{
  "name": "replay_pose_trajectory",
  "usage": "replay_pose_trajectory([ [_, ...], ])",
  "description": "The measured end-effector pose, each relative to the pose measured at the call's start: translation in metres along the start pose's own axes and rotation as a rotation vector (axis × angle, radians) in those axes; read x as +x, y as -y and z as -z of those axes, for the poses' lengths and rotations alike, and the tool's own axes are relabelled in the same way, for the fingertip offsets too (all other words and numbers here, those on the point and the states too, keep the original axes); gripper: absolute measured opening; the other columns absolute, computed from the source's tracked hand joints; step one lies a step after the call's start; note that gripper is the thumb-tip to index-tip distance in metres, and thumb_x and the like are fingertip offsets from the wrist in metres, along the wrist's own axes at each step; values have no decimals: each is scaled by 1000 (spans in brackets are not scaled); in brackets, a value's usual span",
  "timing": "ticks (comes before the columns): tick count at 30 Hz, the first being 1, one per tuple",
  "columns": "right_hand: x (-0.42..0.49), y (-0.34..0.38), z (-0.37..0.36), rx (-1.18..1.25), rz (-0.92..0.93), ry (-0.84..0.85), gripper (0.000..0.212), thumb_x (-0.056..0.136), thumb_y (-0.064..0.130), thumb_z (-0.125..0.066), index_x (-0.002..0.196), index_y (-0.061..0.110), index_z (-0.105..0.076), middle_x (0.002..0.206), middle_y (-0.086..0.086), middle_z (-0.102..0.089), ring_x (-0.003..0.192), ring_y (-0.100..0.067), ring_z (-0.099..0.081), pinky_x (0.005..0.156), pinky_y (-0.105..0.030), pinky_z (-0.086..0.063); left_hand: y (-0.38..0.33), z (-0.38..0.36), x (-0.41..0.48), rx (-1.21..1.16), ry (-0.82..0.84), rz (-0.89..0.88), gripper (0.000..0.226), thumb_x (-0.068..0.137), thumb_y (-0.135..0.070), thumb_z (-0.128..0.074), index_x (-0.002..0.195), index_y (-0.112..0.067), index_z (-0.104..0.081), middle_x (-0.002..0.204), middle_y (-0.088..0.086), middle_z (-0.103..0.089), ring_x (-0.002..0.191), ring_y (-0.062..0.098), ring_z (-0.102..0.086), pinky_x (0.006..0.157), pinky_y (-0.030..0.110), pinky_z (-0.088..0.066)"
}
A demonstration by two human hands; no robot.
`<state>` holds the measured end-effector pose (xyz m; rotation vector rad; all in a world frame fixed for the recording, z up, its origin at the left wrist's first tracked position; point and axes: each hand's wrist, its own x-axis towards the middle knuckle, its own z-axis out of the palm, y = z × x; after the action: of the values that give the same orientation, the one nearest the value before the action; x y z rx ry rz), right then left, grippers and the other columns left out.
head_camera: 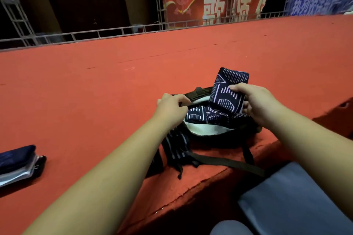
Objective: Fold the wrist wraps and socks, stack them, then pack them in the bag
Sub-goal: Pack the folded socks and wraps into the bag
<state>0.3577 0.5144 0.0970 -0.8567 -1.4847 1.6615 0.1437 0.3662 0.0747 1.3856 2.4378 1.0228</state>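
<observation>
A dark bag (214,140) with a pale lining lies open on the red carpeted surface near its front edge. My left hand (172,106) grips the bag's left rim and holds the mouth open. My right hand (254,101) pinches a folded navy piece with white line patterns (227,89), held upright just above the opening. More folded navy patterned pieces (206,115) lie inside the bag. A stack of folded dark and pale socks (18,164) sits at the far left of the surface.
The bag's dark strap (225,162) trails over the red surface's (95,86) front edge. A grey metal railing (114,31) runs along the far edge, with banners behind it. My grey-clad lap (298,200) is at lower right.
</observation>
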Motion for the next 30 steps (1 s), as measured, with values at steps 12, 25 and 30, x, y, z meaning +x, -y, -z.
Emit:
replay_pose_trajectory([
  [12,47,-24,-44,23,-75,215,35,74,30,-74,104,12,-74,92,-6,-79,75,-25,-74,76,-39,-55,16,-18,63,101,126,52,23,84,-5,-69,86,-25,-80,81,-6,-76,76,16,-68,61,21,-48],
  [25,74,-50,-71,-471,-169,279,34,88,45,-68,97,14,-80,80,3,-80,60,-10,-69,72,-33,-54,16,-11,88,-1232,-55,437,51,87,20,-47,120,-5,-78,103,21,-75,81,31,-73,75,40,-65],
  [30,83,-53,-76,-594,-202,219,41,83,55,-68,78,16,-79,72,-1,-76,69,-21,-68,76,-36,-50,-3,-1,91,-1385,-59,374,51,88,17,-48,114,-12,-80,84,13,-79,76,28,-71,83,42,-62],
])
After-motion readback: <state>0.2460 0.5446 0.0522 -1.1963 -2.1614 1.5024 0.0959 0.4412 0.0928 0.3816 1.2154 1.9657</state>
